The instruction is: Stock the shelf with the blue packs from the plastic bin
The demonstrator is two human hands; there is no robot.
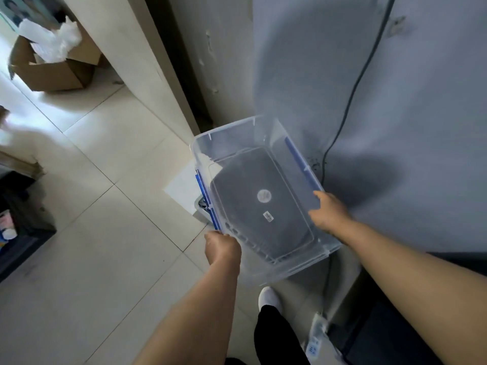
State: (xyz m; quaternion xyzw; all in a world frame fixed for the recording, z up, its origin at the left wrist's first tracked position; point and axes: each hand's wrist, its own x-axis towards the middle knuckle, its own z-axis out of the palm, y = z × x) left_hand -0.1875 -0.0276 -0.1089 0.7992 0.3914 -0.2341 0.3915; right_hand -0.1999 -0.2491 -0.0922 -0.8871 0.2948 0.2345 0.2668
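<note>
A clear plastic bin (234,133) with blue side latches hangs above the floor in the middle of the view. Nothing lies inside it; two small labels show on its see-through bottom. My left hand (222,246) grips the bin's near left rim by the blue latch. My right hand (329,213) holds the right rim, fingers over the edge. No blue packs are in view, and no shelf shows plainly.
A grey wall with a black cable (350,101) running down it stands to the right. An open cardboard box (52,67) with white filling sits far left on the tiled floor. A dark rack (23,219) stands at the left edge. A power strip (316,338) lies by my foot.
</note>
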